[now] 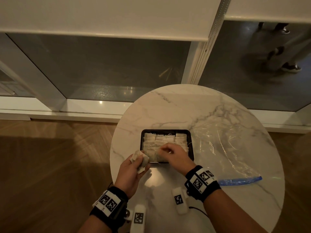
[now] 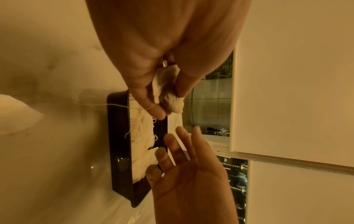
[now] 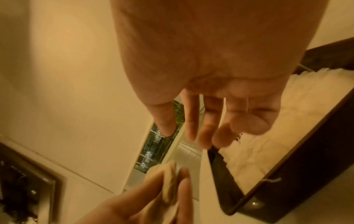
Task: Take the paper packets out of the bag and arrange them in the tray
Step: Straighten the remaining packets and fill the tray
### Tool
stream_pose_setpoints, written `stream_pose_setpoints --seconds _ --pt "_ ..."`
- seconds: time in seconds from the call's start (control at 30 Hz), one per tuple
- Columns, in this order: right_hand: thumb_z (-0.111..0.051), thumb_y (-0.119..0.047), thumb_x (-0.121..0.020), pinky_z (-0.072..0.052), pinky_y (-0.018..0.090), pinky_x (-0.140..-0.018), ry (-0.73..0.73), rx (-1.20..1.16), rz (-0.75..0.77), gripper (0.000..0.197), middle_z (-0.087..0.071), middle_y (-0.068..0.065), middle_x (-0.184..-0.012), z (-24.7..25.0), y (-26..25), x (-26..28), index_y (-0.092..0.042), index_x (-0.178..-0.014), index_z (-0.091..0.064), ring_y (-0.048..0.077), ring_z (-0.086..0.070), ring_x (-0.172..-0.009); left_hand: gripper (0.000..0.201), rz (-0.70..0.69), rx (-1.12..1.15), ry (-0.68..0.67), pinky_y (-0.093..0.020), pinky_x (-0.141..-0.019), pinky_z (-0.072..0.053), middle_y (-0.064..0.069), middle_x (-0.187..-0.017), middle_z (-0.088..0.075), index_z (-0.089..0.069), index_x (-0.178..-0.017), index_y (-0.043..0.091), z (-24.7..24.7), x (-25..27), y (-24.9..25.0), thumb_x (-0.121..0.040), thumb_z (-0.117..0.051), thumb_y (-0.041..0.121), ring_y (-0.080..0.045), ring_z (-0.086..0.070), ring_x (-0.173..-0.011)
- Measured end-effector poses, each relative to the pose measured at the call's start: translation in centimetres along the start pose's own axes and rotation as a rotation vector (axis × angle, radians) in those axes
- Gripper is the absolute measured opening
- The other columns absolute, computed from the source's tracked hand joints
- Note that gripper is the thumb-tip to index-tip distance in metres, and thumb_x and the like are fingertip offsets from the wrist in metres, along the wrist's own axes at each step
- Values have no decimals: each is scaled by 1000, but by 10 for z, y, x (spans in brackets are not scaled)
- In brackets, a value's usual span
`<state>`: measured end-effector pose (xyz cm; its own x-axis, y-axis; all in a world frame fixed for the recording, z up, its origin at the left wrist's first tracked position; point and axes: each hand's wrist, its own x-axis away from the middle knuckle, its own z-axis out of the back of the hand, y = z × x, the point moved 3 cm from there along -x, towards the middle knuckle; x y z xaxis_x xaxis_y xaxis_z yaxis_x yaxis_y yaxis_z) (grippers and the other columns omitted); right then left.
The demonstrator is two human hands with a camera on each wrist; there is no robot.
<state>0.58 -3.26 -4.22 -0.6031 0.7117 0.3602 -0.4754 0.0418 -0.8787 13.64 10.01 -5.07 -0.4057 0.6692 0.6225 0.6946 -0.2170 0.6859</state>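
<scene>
A black tray (image 1: 142, 137) sits mid-table, filled with rows of pale paper packets (image 1: 165, 140) with loose strings. My left hand (image 1: 138, 161) hovers at the tray's near left corner and pinches a small bunch of packets (image 1: 140, 157); the left wrist view shows that bunch of packets (image 2: 168, 91) between thumb and fingers. My right hand (image 1: 161, 150) is over the tray's near side, and in the right wrist view my right hand (image 3: 201, 136) has relaxed fingers and holds nothing. The clear bag (image 1: 227, 148) with a blue zip lies flat to the right of the tray.
The round marble table (image 1: 185, 106) drops off to wood floor on the left and near sides. The bag's blue zip strip (image 1: 240, 180) lies near my right wrist. A window wall stands beyond the far edge.
</scene>
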Motion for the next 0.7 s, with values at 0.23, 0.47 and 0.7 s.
stream_pose_setpoints --seconds 0.23,0.47,0.7 --pt "-76 -29 -86 -53 19 -71 -63 -142 4 18 -72 -3 -85 -27 -4 16 -15 -97 -74 1 -64 -74 27 23 -12 -14 -43 -98 -53 -19 -117 -72 -64 -123 3 -10 -2 -1 -104 -50 14 -30 -69 -112" --pt "-70 -27 -90 -58 26 -71 53 -157 29 19 -66 0 -93 -20 -4 10 -24 -109 -70 4 -64 -71 29 38 -90 -69 -43 -95 -56 -12 -117 -74 -60 -130 9 -17 4 -1 -102 -54 13 -26 -71 -108" --pt "-70 -27 -87 -59 34 -80 -33 -36 83 8 -71 -7 -92 -23 -11 -1 -26 -94 -73 8 -65 -79 47 -121 -391 -40 -33 -73 -62 -9 -114 -71 -51 -138 21 -20 9 7 -94 -68 15 -18 -75 -93"
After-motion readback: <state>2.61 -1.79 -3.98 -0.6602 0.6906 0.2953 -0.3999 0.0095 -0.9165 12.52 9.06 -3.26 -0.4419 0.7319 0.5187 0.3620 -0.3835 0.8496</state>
